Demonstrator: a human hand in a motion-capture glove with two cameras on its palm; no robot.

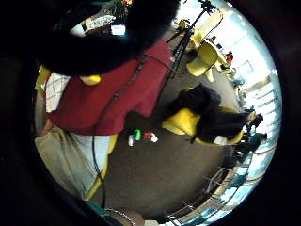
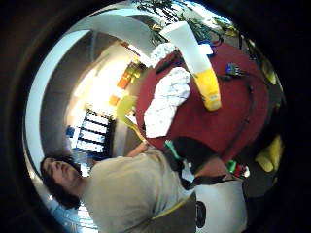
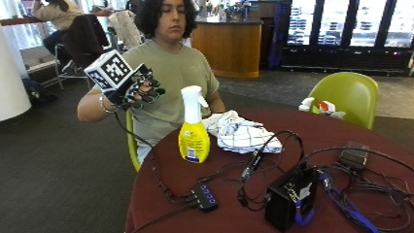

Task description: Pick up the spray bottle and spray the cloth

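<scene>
Outside view is showing the gloved right hand (image 3: pixel 139 92) hovering raised, fingers (image 3: pixel 152 95) loosely curled, grasping nothing, well apart from the yellow spray bottle (image 3: pixel 193 127) standing upright on the red desk (image 3: pixel 323 141), label unreadable, just beside the checked cloth (image 3: pixel 239 133).

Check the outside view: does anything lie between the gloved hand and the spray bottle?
Nothing does. The outside view shows the right hand raised off the table, only open air separating it from the spray bottle, which stands upright beside the cloth.
</scene>
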